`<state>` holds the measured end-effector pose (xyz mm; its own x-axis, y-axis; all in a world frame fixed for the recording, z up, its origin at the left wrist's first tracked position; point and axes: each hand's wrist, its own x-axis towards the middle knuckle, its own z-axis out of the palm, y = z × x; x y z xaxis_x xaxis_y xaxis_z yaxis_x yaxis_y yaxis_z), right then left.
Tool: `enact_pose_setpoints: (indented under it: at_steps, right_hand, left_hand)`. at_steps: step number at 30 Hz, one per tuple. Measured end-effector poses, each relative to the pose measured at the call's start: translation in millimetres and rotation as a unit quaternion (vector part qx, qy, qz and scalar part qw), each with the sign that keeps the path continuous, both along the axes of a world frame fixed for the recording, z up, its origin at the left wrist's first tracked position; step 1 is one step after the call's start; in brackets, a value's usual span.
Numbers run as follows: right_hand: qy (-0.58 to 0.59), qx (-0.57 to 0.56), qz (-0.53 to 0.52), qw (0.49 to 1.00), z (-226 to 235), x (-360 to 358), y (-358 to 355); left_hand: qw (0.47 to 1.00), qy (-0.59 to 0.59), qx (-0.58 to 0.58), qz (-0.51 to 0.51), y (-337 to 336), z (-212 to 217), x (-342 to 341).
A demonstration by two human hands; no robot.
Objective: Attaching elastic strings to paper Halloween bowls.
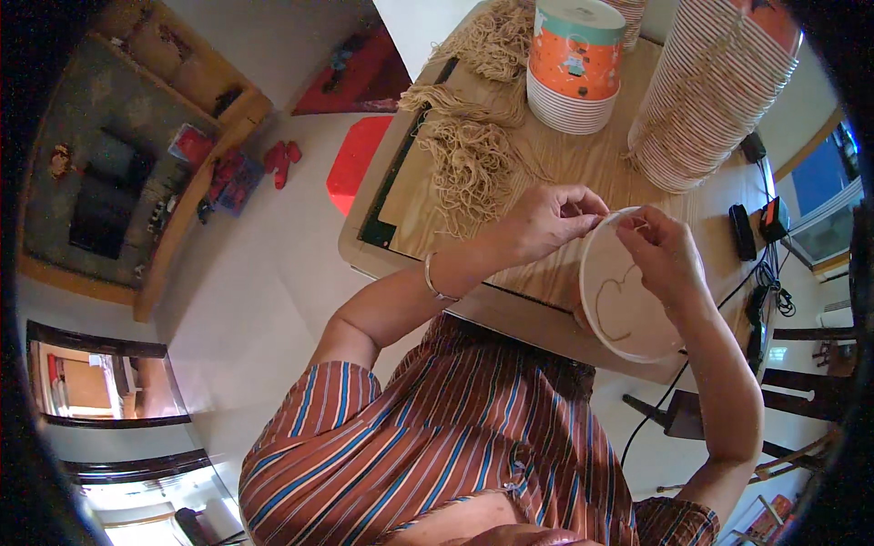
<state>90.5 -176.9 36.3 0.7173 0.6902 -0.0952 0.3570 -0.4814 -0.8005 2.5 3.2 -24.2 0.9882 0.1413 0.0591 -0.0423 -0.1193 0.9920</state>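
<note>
Both hands working string onto a paper bowl over the bench

Going big to small: wooden bench [583,164], a tall stack of paper bowls [710,91] at the far right with a shorter orange stack [574,64] beside it, and a heap of tan cord pieces [473,164] to the left. The white paper bowl [628,291] is held above the near edge, a cord [614,296] looped inside it. Left hand [546,223] and right hand [665,255] both pinch at its top rim. I'd say it's light and crushable, so hold the rim gently; the cord looks soft and limp
</note>
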Motion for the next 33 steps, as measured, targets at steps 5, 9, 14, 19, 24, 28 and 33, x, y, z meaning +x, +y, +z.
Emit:
enact_pose_setpoints:
  at_steps: [5, 9, 14, 19, 24, 28, 33]
  right_hand:
    - [0.064, 0.030, -0.006, 0.997, 4, -4, 4]
    - [0.136, 0.031, -0.038, 0.990, 3, -5, 4]
    - [0.161, 0.010, -0.051, 0.986, 9, -9, 7]
    - [0.151, 0.016, -0.042, 0.987, 4, -8, 5]
    - [0.119, 0.012, -0.029, 0.992, 4, -9, 0]
    - [0.169, 0.019, -0.061, 0.983, 11, -9, 4]
    - [0.180, 0.020, -0.063, 0.981, 12, -12, 10]
  left_hand:
    - [0.999, -0.024, -0.027, -0.012, 0, -7, 2]
    - [0.999, -0.026, -0.024, -0.014, -2, -5, 2]
    - [0.999, -0.033, -0.013, -0.004, -4, -3, 2]
    - [0.998, -0.026, 0.055, 0.018, -5, -1, 1]
    - [0.999, -0.027, 0.032, 0.016, -5, -1, 0]
    - [0.997, -0.036, 0.059, 0.020, -5, 0, -1]
    - [0.998, -0.038, 0.049, 0.020, -6, 0, -2]
